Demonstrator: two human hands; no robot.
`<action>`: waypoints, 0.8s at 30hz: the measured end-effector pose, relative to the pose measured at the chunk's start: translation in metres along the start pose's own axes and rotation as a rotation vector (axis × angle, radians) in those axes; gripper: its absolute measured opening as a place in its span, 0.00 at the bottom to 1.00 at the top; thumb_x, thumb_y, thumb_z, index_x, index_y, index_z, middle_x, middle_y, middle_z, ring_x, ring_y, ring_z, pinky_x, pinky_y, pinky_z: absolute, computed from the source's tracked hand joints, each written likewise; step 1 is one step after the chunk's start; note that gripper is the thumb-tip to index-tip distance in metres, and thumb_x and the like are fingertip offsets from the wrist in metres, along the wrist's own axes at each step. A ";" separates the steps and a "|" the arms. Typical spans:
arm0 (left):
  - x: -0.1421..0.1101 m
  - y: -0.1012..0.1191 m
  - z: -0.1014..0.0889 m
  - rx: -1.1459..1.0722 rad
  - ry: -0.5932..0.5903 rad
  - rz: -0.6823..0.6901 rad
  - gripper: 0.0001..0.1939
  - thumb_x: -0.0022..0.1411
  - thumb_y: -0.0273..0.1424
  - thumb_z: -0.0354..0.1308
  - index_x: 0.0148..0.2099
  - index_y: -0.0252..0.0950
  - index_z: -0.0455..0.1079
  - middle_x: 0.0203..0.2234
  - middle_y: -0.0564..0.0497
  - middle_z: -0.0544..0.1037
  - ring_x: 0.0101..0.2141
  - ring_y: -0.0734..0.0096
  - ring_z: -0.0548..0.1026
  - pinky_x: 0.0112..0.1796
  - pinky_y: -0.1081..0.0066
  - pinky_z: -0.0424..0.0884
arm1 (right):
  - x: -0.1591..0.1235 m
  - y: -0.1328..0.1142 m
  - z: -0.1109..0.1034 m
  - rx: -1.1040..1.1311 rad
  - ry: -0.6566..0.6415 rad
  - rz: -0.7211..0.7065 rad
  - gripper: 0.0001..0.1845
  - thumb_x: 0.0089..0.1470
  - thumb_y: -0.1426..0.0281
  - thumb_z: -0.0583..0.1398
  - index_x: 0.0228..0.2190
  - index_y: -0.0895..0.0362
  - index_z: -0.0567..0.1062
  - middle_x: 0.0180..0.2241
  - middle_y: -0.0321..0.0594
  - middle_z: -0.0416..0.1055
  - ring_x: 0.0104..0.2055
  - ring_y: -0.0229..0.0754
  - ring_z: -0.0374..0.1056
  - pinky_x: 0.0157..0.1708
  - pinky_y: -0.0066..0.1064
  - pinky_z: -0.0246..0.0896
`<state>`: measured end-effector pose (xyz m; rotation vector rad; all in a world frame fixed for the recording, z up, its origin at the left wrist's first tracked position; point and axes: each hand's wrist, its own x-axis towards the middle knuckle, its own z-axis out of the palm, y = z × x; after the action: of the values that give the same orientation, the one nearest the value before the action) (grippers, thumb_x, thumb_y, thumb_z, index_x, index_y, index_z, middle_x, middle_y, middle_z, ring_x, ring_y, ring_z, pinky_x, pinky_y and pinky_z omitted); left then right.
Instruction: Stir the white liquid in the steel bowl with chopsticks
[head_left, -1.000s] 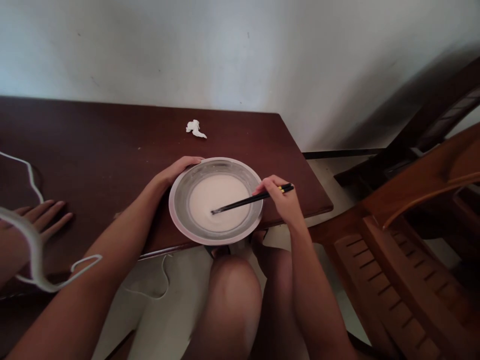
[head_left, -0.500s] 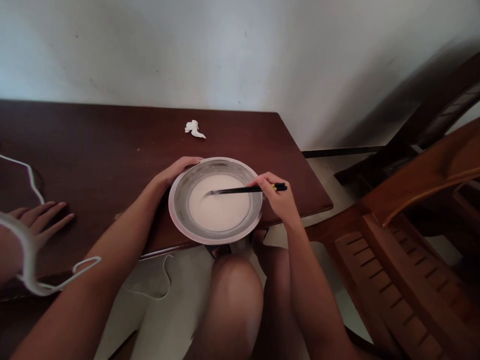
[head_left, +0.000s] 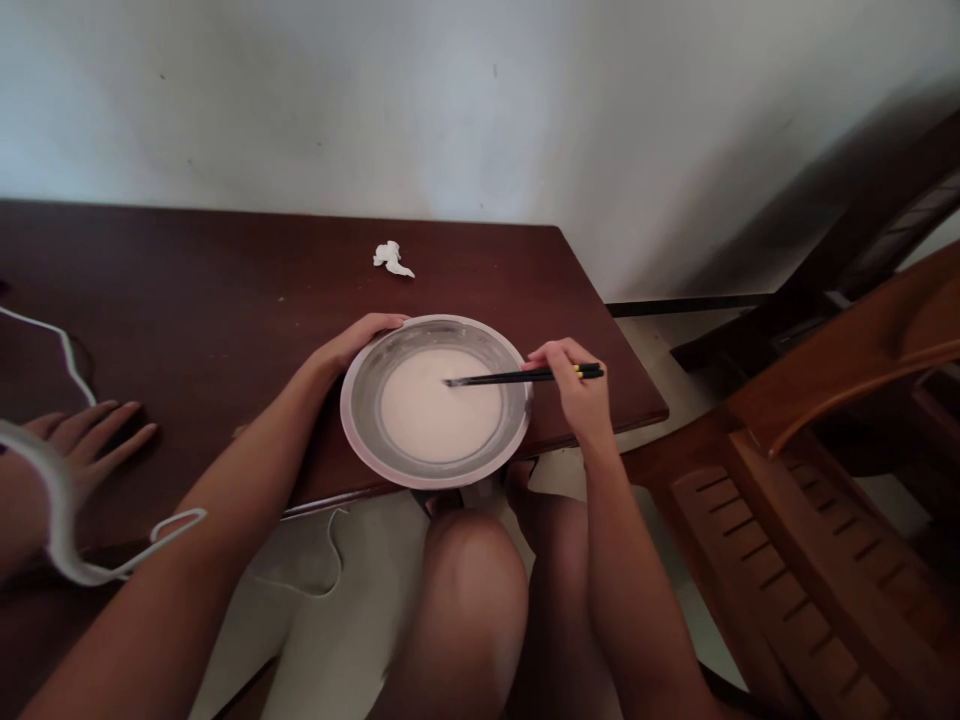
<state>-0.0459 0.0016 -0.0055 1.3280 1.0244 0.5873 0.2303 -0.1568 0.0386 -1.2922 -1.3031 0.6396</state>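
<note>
A wide metal basin (head_left: 360, 440) rests at the front edge of the dark table, partly overhanging it. Inside lies a smooth, milky white liquid (head_left: 439, 420). My left hand (head_left: 367, 330) grips the basin's far left rim, its fingers partly hidden behind the wall. In my right hand (head_left: 574, 385), closed at the basin's right side, is a pair of black chopsticks (head_left: 502, 378) with yellow bands near the top. They lie almost level across the right rim, and their whitened tips meet the liquid near its middle.
Crumpled white tissue (head_left: 391, 259) lies behind the basin on the table (head_left: 187, 290). Another person's hand (head_left: 97, 440) rests flat at the left, near a white cable (head_left: 60, 335). A wooden chair (head_left: 780, 520) stands at the right, and a wall rises behind the table.
My right hand has moved right with the chopsticks, drawing their tips from the left part of the liquid to its middle. The left hand keeps its hold on the rim.
</note>
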 end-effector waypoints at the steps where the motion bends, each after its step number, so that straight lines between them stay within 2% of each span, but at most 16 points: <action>1: 0.000 0.001 0.000 0.011 -0.001 -0.001 0.19 0.54 0.39 0.58 0.42 0.33 0.81 0.33 0.47 0.84 0.41 0.54 0.80 0.45 0.64 0.76 | 0.000 0.000 -0.002 0.022 0.034 0.024 0.20 0.62 0.54 0.59 0.25 0.53 0.78 0.22 0.34 0.78 0.29 0.41 0.77 0.38 0.36 0.71; 3: 0.000 0.001 0.001 0.035 0.006 0.005 0.20 0.54 0.40 0.58 0.42 0.33 0.81 0.33 0.46 0.84 0.41 0.53 0.80 0.45 0.63 0.76 | -0.002 0.000 -0.002 0.066 -0.009 0.060 0.21 0.62 0.53 0.58 0.25 0.52 0.77 0.20 0.33 0.77 0.26 0.40 0.76 0.35 0.35 0.70; 6: 0.001 0.001 0.000 0.035 0.007 0.015 0.19 0.53 0.40 0.59 0.41 0.34 0.81 0.33 0.47 0.84 0.41 0.53 0.80 0.45 0.63 0.76 | -0.003 -0.003 0.004 0.061 -0.211 0.035 0.17 0.61 0.54 0.60 0.29 0.52 0.80 0.27 0.36 0.82 0.35 0.42 0.79 0.40 0.36 0.71; 7: 0.001 0.001 0.000 0.024 0.005 0.014 0.18 0.53 0.40 0.59 0.41 0.34 0.81 0.33 0.47 0.84 0.41 0.54 0.80 0.45 0.63 0.77 | -0.003 -0.003 0.005 0.030 -0.238 0.006 0.16 0.60 0.55 0.61 0.30 0.51 0.81 0.30 0.37 0.83 0.38 0.42 0.78 0.42 0.36 0.70; 9: 0.002 -0.001 -0.001 -0.004 -0.001 0.011 0.17 0.53 0.39 0.59 0.40 0.35 0.82 0.32 0.48 0.84 0.40 0.55 0.81 0.45 0.64 0.77 | -0.001 -0.002 0.004 -0.031 -0.170 -0.035 0.16 0.60 0.56 0.61 0.28 0.51 0.81 0.32 0.37 0.83 0.40 0.42 0.77 0.44 0.37 0.69; 11: 0.004 -0.002 -0.002 -0.013 -0.004 0.012 0.16 0.53 0.39 0.60 0.39 0.35 0.81 0.32 0.49 0.84 0.39 0.56 0.81 0.44 0.64 0.77 | 0.001 -0.001 0.000 -0.033 -0.024 -0.020 0.19 0.61 0.55 0.60 0.25 0.52 0.79 0.27 0.36 0.80 0.34 0.41 0.76 0.41 0.36 0.70; 13: 0.004 -0.003 -0.001 -0.002 -0.007 0.009 0.17 0.54 0.40 0.59 0.39 0.35 0.81 0.32 0.48 0.84 0.40 0.55 0.81 0.43 0.64 0.77 | 0.000 -0.001 -0.004 0.022 0.046 0.037 0.22 0.62 0.53 0.59 0.23 0.52 0.77 0.21 0.34 0.76 0.27 0.40 0.74 0.35 0.35 0.70; 15: 0.001 -0.002 0.001 0.000 0.003 0.011 0.17 0.55 0.39 0.58 0.40 0.35 0.81 0.32 0.47 0.84 0.41 0.54 0.81 0.44 0.64 0.76 | -0.002 -0.002 -0.002 0.068 -0.048 0.069 0.22 0.61 0.52 0.59 0.23 0.52 0.77 0.20 0.33 0.76 0.26 0.40 0.75 0.33 0.34 0.70; 17: -0.003 0.000 0.005 -0.016 0.026 0.022 0.16 0.57 0.39 0.58 0.40 0.35 0.81 0.32 0.48 0.84 0.41 0.55 0.80 0.46 0.64 0.76 | -0.003 -0.004 0.002 0.057 -0.202 0.041 0.19 0.61 0.54 0.60 0.25 0.52 0.79 0.26 0.36 0.80 0.32 0.40 0.77 0.38 0.35 0.70; 19: -0.007 0.003 0.009 -0.014 0.044 0.039 0.16 0.58 0.38 0.57 0.41 0.35 0.81 0.33 0.48 0.84 0.42 0.55 0.80 0.47 0.63 0.75 | -0.002 -0.004 0.004 -0.005 -0.261 -0.017 0.17 0.61 0.56 0.60 0.27 0.52 0.81 0.31 0.37 0.82 0.38 0.41 0.77 0.43 0.35 0.69; 21: -0.011 0.006 0.012 0.014 0.049 0.061 0.18 0.59 0.38 0.55 0.42 0.34 0.81 0.33 0.47 0.84 0.42 0.54 0.80 0.48 0.62 0.75 | 0.000 -0.002 0.001 -0.044 -0.155 -0.031 0.18 0.61 0.56 0.60 0.26 0.52 0.81 0.30 0.37 0.82 0.38 0.41 0.77 0.43 0.36 0.69; 24: -0.013 0.009 0.013 0.048 0.039 0.078 0.18 0.59 0.38 0.54 0.42 0.34 0.81 0.34 0.47 0.84 0.44 0.53 0.80 0.50 0.62 0.74 | 0.002 0.002 -0.009 0.011 0.060 0.039 0.22 0.61 0.53 0.59 0.22 0.53 0.77 0.21 0.34 0.76 0.27 0.40 0.75 0.35 0.34 0.70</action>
<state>-0.0387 -0.0141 0.0052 1.4088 1.0276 0.6536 0.2394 -0.1571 0.0392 -1.3212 -1.2263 0.6299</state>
